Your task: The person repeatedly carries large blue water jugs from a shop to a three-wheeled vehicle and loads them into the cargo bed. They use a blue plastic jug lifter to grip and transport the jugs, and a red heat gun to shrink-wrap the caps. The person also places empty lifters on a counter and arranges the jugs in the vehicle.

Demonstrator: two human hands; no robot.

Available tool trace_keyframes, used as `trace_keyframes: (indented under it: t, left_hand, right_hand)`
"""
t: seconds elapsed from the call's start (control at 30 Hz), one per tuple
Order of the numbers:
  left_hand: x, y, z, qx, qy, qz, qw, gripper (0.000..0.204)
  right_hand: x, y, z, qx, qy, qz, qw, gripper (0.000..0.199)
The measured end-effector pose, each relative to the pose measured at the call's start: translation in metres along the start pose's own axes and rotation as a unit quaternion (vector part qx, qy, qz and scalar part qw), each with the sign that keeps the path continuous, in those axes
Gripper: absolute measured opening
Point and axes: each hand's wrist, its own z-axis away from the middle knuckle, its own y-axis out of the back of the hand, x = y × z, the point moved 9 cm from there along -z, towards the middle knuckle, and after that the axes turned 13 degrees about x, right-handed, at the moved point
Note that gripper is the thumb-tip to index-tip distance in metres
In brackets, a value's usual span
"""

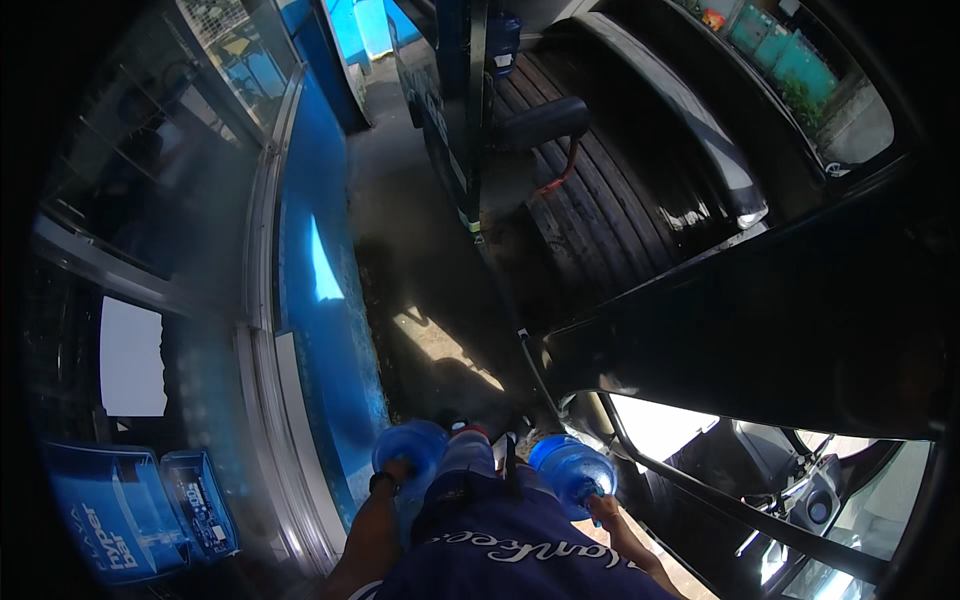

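Two large round blue see-through water jugs hang at my sides, low in the view. My left hand (396, 472) is closed at the top of the left water jug (418, 441), close to the blue wall; its fingers are partly lost in shadow. On the other side, my right hand (601, 508) grips the neck of the right water jug (568, 463), which is tilted beside the vehicle's open door. My shoes show just ahead of my body, between the two jugs.
A blue wall (318, 260) with sliding glass windows (160, 170) runs along the left. The dark vehicle (740, 320) on the right has a slatted wooden floor (590, 190), with another blue jug (505, 45) at its far end. A narrow pavement (410, 200) lies between them.
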Motion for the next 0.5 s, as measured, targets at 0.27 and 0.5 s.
trace_keyframes:
  t: [0.27, 0.5]
  left_hand:
    - [-0.059, 0.057, -0.080, 0.093, 0.188, 0.201, 0.957, 0.059]
    - [-0.010, 0.116, -0.160, -0.049, -0.013, 0.010, 0.999, 0.061]
  right_hand:
    - [-0.031, -0.042, 0.042, 0.075, -0.088, -0.135, 0.984, 0.017]
    - [-0.052, -0.084, 0.065, 0.047, -0.117, -0.087, 0.988, 0.016]
